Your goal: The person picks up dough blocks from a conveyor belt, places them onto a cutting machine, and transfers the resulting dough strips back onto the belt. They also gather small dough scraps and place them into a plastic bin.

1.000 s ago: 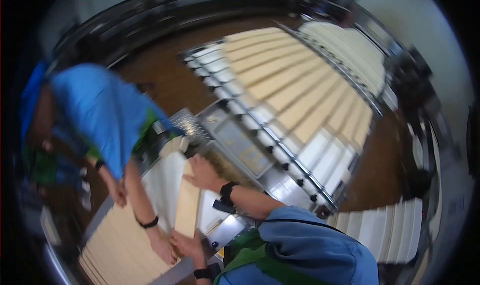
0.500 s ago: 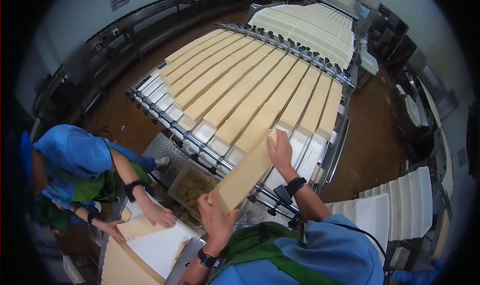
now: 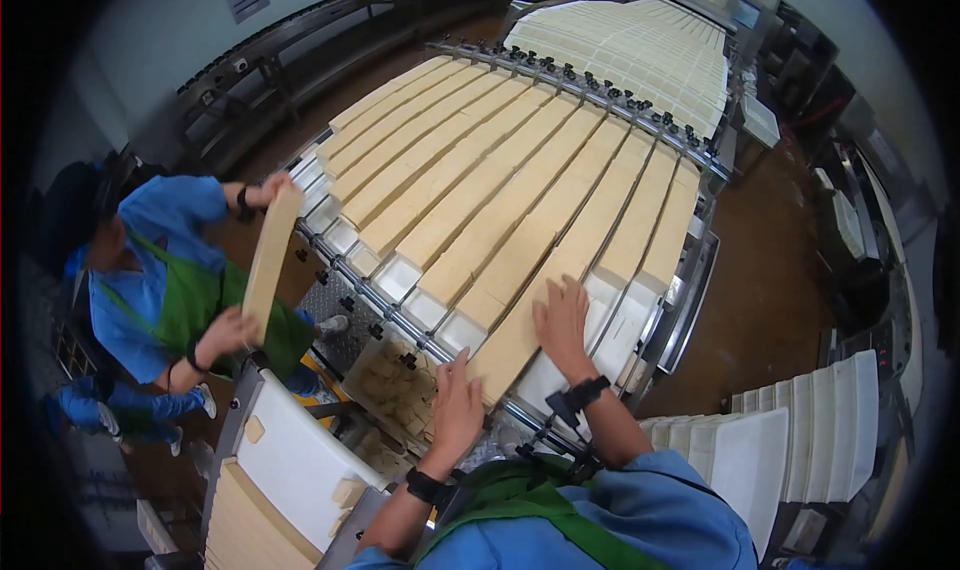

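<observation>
A long pale-yellow block [image 3: 515, 345] lies in a lane of the wide conveyor table [image 3: 600, 315], in line with other blocks like it. My right hand [image 3: 562, 328] rests on its upper right side, fingers stretched forward over it. Beside the block's near left edge is my left hand [image 3: 458, 412], its fingers extended and apart, seemingly touching the block. Neither hand is wrapped around it. Several similar blocks [image 3: 480, 195] fill the neighbouring lanes, divided by narrow gaps.
At left, a co-worker [image 3: 165, 270] holds another block [image 3: 270, 260] upright. A bin of offcuts [image 3: 385, 395] stands below the table's front rail [image 3: 430, 345]. White trays [image 3: 745, 460] are stacked at right. A white board [image 3: 290, 430] with more blocks is at lower left.
The block I was holding tilted above the rail now lies down in its lane, and my hands have loosened around it. The co-worker has lifted a block from the lower-left board toward the table.
</observation>
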Action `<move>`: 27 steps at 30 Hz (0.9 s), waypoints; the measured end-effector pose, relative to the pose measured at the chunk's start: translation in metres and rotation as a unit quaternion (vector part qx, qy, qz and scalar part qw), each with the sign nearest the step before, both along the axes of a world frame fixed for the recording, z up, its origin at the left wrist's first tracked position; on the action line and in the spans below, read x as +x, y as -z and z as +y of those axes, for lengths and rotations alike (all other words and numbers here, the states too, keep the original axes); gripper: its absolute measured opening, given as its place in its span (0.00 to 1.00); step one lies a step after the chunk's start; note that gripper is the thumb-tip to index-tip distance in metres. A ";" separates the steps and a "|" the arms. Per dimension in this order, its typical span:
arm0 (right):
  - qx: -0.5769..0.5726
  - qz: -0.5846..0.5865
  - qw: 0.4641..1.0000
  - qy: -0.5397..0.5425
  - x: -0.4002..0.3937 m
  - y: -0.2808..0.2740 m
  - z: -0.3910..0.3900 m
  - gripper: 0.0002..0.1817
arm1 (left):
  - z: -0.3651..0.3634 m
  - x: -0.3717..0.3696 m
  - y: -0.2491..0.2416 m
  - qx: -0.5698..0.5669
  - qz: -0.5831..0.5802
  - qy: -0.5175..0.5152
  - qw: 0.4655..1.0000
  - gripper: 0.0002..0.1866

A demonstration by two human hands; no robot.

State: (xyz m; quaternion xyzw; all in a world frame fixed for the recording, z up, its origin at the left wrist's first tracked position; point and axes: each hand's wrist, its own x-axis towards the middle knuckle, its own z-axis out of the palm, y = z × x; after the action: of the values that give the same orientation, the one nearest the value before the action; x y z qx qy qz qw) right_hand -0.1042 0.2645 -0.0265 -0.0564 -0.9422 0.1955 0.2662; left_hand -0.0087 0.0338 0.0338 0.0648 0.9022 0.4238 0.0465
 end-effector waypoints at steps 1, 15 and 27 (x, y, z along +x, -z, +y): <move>-0.043 0.002 0.997 -0.058 0.013 0.000 -0.005 0.29 | -0.001 0.002 -0.004 0.016 -0.008 0.002 1.000 0.28; -0.036 -0.091 0.955 -0.279 0.095 -0.014 -0.070 0.47 | -0.029 0.016 0.035 0.146 0.076 -0.026 0.986 0.38; 0.069 -0.121 0.974 -0.177 0.112 -0.045 -0.097 0.43 | -0.131 0.078 0.095 -0.046 -0.030 -0.250 0.967 0.39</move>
State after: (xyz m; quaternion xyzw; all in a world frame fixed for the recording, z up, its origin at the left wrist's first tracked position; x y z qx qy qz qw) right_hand 0.0076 0.1680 0.0181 0.1068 -0.9737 0.1656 0.1148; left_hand 0.0698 -0.0969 -0.0610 -0.1780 0.9065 0.3817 -0.0310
